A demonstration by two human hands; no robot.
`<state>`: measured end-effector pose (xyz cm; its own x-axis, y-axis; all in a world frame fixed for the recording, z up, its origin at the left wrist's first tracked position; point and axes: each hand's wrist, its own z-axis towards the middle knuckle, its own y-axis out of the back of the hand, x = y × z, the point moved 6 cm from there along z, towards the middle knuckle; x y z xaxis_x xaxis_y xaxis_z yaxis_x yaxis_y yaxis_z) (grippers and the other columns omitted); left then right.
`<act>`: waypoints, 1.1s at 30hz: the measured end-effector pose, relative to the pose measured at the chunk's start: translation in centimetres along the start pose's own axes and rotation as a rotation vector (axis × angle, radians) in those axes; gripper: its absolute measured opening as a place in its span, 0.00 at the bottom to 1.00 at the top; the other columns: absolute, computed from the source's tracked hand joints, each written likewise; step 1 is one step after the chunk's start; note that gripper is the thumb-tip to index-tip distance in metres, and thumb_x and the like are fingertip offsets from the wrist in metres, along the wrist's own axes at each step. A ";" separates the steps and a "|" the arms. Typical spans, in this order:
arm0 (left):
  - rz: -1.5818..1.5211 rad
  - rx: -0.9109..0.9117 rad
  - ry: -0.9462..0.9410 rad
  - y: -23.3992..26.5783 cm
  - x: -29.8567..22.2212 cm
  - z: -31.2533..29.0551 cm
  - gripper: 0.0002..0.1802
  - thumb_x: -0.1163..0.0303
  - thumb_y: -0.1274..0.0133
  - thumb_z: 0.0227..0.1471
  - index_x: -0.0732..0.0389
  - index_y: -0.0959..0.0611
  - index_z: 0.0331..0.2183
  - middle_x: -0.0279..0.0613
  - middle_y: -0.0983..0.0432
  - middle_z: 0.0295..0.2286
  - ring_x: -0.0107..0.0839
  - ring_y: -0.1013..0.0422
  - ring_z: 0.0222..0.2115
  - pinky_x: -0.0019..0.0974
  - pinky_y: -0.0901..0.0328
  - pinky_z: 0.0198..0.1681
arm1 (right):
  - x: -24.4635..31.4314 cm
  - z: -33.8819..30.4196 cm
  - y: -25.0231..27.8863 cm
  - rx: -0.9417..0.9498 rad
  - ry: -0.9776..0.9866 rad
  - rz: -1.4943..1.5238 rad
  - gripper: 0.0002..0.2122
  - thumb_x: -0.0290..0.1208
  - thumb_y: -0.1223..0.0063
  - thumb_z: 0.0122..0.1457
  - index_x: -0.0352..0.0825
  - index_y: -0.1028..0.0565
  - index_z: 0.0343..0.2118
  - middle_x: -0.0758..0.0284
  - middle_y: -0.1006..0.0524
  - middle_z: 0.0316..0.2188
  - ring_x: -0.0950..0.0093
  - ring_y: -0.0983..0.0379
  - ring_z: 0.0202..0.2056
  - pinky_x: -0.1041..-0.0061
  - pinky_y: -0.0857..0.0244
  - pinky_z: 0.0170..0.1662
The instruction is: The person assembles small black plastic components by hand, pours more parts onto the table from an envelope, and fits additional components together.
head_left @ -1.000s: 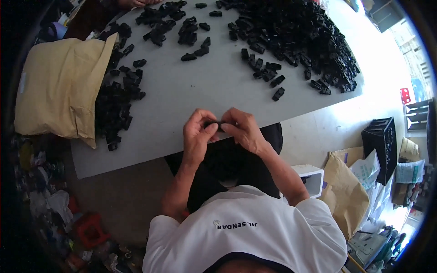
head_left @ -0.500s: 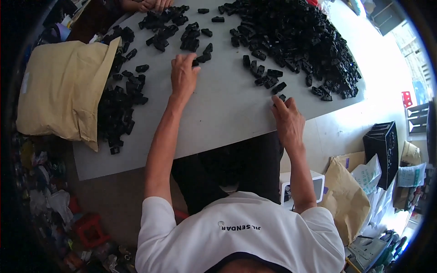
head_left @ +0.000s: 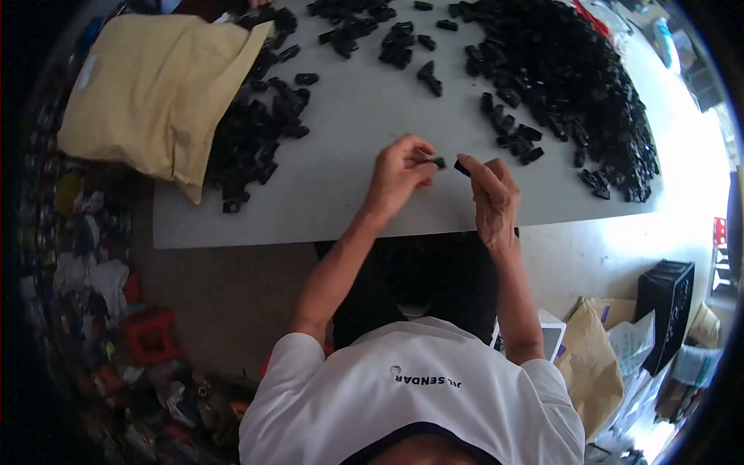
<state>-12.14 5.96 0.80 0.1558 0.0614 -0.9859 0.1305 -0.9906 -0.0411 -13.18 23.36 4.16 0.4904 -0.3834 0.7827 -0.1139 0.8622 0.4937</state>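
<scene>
Near the front edge of the grey table [head_left: 349,132], my two hands face each other with a small gap between what they hold. My left hand [head_left: 395,177] pinches a small black plastic piece [head_left: 439,163] between thumb and fingers. In my right hand [head_left: 496,200], another black plastic piece [head_left: 462,167] sticks out from the fingertips toward the left. Fingers hide part of both pieces, so their exact kind is unclear. Beyond my right hand lies a loose cluster of similar black pieces [head_left: 515,139].
A large heap of black pieces [head_left: 573,85] covers the right of the table. More pieces [head_left: 260,136] lie left, beside a bulky brown paper package [head_left: 147,93]. Another person's hand [head_left: 260,3] shows at the top edge. Below stand a red stool [head_left: 151,333] and a black crate [head_left: 665,310].
My left hand has come right and nearer from the loose pieces, bringing one along. The right hand has picked a piece up beside the cluster. The view has shifted too.
</scene>
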 end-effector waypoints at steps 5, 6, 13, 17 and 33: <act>-0.106 -0.001 0.006 0.5 0.4 -1.8 0.15 0.82 0.49 0.48 0.65 0.28 0.41 0.38 0.26 0.26 0.23 0.29 0.24 0.27 0.33 0.28 | 1.2 1.1 -3.3 0.067 0.052 0.135 0.14 0.14 0.51 0.50 0.34 0.23 0.40 0.62 0.33 0.29 0.73 0.32 0.28 0.76 0.38 0.29; -0.155 0.016 0.011 0.7 0.5 -2.0 0.16 0.82 0.49 0.49 0.65 0.29 0.42 0.38 0.26 0.25 0.23 0.29 0.24 0.27 0.34 0.27 | 1.3 1.1 -3.6 0.078 0.060 0.145 0.14 0.14 0.51 0.50 0.34 0.23 0.40 0.62 0.33 0.29 0.73 0.32 0.28 0.76 0.38 0.29; -0.102 0.008 0.003 2.4 1.5 -1.5 0.17 0.79 0.49 0.51 0.65 0.30 0.44 0.39 0.26 0.27 0.23 0.29 0.23 0.27 0.33 0.27 | 0.3 1.6 -5.9 0.245 0.079 0.116 0.12 0.18 0.45 0.48 0.32 0.25 0.38 0.61 0.33 0.37 0.71 0.30 0.33 0.75 0.34 0.32; 0.673 -0.325 -0.547 6.8 -1.6 -0.8 0.21 0.74 0.45 0.50 0.62 0.28 0.47 0.46 0.27 0.37 0.33 0.29 0.35 0.37 0.32 0.39 | -0.1 2.1 -5.1 0.151 0.042 -0.058 0.12 0.20 0.43 0.48 0.31 0.27 0.38 0.59 0.34 0.37 0.67 0.30 0.33 0.71 0.34 0.35; 0.994 -0.233 -0.522 7.5 -2.0 1.9 0.29 0.75 0.38 0.40 0.50 0.24 0.48 0.49 0.36 0.50 0.51 0.35 0.46 0.47 0.39 0.51 | -2.5 0.2 -0.9 0.034 -0.128 0.021 0.11 0.22 0.43 0.49 0.31 0.27 0.37 0.61 0.33 0.38 0.65 0.30 0.34 0.71 0.33 0.37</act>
<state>-13.36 -1.80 2.18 -0.1263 -0.8481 -0.5147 0.3638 -0.5222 0.7713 -14.47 23.49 1.77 0.3732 -0.4064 0.8340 -0.1536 0.8595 0.4875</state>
